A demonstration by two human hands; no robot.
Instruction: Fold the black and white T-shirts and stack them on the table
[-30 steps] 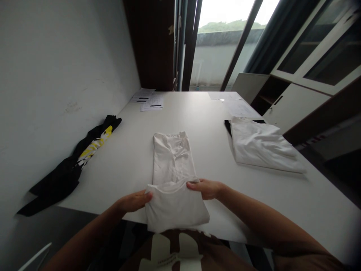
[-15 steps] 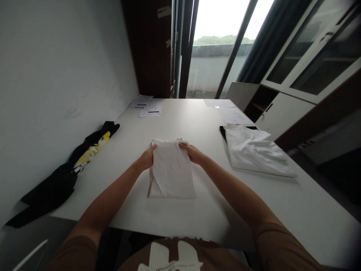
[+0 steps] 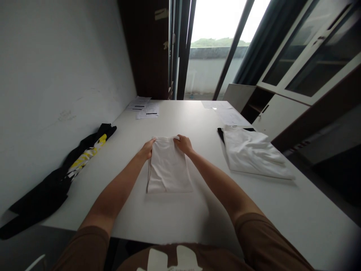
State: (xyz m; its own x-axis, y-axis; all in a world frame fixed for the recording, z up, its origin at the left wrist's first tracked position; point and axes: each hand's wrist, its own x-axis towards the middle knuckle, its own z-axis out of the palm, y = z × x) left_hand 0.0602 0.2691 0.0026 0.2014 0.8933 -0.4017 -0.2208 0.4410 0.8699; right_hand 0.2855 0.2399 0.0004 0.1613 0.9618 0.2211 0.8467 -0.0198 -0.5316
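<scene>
White folded garment (image 3: 170,165): lies on the surface (image 3: 169,222), between the two hands and the near edge. Its near part rests flat; I cannot tell whether the far end is raised.

Left hand (image 3: 147,148): grasps the garment's far left corner, thumb on top; I cannot see all the fingers. A loose pinch here could let the corner slip and skew the outline.

Right hand (image 3: 184,144): grasps the far edge at its right end, fingers bent over the fabric. Uneven tension between the two hands could, in my judgement, twist the piece off square.

Far edge: spans the gap between both grips. If I catch only the upper layer, the layers below could lag and the fold could open.

Left side: lower layers show past the top one. A sideways drag could widen that mismatch.

Crease (image 3: 161,175): runs diagonally over the lower left part. Pressing without smoothing could set it.

White cloth (image 3: 251,154): wrinkled, well apart at right, over black cloth (image 3: 221,135). A wide sweep of my right arm could disturb it.

Black garment (image 3: 53,184): carries a yellow and white print and lies beside the wall (image 3: 56,56). Its near end appears to overhang the surface; a snag there could pull it down.
</scene>
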